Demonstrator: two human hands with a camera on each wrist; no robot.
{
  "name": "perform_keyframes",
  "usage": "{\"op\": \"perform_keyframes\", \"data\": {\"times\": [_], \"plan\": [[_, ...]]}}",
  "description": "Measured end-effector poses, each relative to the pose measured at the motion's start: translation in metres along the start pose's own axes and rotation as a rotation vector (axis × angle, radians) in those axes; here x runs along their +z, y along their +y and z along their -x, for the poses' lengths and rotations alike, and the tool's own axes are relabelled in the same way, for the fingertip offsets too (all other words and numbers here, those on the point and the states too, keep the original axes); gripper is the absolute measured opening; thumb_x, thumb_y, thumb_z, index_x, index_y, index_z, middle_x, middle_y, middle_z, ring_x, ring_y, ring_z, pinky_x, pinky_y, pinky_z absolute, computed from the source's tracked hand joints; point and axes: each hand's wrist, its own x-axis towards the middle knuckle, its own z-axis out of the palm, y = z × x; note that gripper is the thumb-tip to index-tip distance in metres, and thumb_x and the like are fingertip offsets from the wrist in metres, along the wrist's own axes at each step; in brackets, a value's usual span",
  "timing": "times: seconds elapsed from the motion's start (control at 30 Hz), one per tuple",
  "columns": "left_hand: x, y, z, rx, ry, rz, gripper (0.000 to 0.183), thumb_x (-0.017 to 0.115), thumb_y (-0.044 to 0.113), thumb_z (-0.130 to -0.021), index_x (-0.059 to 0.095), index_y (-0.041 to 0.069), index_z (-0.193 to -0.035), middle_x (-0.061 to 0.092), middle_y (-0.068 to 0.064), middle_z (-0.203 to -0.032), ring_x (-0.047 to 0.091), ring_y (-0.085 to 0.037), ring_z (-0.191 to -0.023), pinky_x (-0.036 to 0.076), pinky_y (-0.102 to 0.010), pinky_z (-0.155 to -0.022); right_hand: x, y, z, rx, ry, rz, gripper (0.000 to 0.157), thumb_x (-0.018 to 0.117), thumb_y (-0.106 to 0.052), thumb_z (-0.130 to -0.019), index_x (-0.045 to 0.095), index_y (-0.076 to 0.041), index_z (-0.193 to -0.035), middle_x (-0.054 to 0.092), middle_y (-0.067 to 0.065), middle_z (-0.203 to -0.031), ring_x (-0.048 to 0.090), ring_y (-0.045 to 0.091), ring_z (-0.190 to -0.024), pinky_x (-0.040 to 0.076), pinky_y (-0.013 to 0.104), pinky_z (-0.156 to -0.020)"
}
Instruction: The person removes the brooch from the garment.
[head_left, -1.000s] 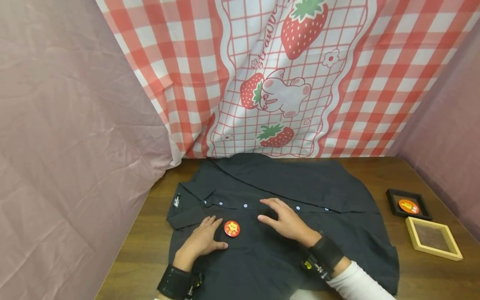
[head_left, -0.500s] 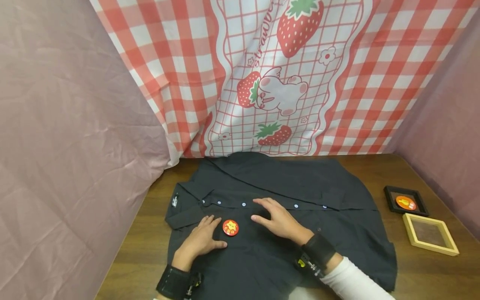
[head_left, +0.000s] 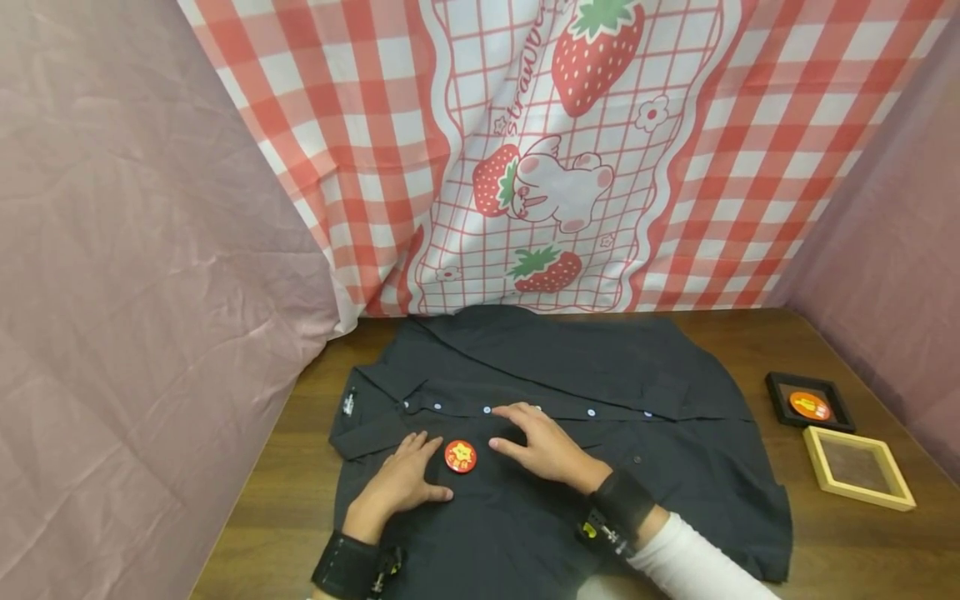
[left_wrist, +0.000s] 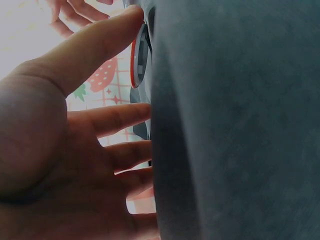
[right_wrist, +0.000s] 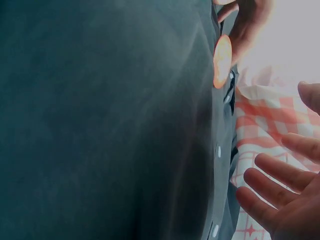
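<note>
A dark shirt (head_left: 525,500) lies spread on the table with its collar (head_left: 367,429) to the left and a row of pale buttons across it. On the chest sits a round red badge (head_left: 461,457) with a yellow star figure. My left hand (head_left: 401,481) rests on the shirt just left of the badge, fingertips on the cloth and thumb below the badge. To the badge's right, my right hand (head_left: 546,446) hovers over the shirt with fingers spread and nothing held. In the left wrist view the badge (left_wrist: 139,57) appears edge-on, tilted off the cloth.
At the right side of the wooden table (head_left: 750,342) stand a black frame (head_left: 780,412) with an orange badge (head_left: 809,406) in it and a light wooden frame (head_left: 860,502). A strawberry-print checked cloth (head_left: 375,150) hangs behind, and pink drapes (head_left: 150,292) flank the table.
My right hand has moved left toward the badge. The left hand and the badge keep their places on the shirt; the head view has shifted slightly.
</note>
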Motion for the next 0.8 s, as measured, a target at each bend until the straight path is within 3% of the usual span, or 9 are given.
{"op": "perform_keyframes", "data": {"times": [0.2, 0.57, 0.8], "plan": [[-0.001, 0.0, 0.001, 0.004, 0.006, 0.015, 0.093, 0.086, 0.032, -0.072, 0.04, -0.001, -0.146, 0.037, -0.025, -0.152, 0.028, -0.044, -0.144, 0.028, -0.064, -0.112, 0.006, -0.004, -0.003, -0.015, -0.018, 0.0, 0.051, 0.065, -0.037, -0.092, 0.057, -0.009, -0.133, 0.062, 0.008, -0.129, 0.059, 0.024, -0.12, 0.048, 0.047, -0.101], [-0.004, -0.002, 0.0, -0.008, -0.004, -0.023, 0.085, 0.084, 0.035, -0.074, 0.048, -0.007, -0.138, 0.038, -0.024, -0.152, 0.027, -0.042, -0.145, 0.028, -0.06, -0.114, 0.018, -0.011, -0.011, -0.058, -0.033, 0.016, 0.046, 0.068, -0.034, -0.09, 0.061, -0.007, -0.127, 0.065, 0.007, -0.121, 0.061, 0.022, -0.114, 0.05, 0.043, -0.098], [-0.004, -0.001, 0.002, -0.002, -0.005, -0.036, 0.082, 0.084, 0.034, -0.074, 0.05, -0.008, -0.136, 0.039, -0.024, -0.151, 0.029, -0.042, -0.145, 0.03, -0.059, -0.114, 0.028, -0.018, -0.014, -0.06, -0.091, 0.011, 0.043, 0.069, -0.032, -0.09, 0.063, -0.008, -0.125, 0.065, 0.006, -0.119, 0.063, 0.022, -0.111, 0.052, 0.043, -0.095]]}}
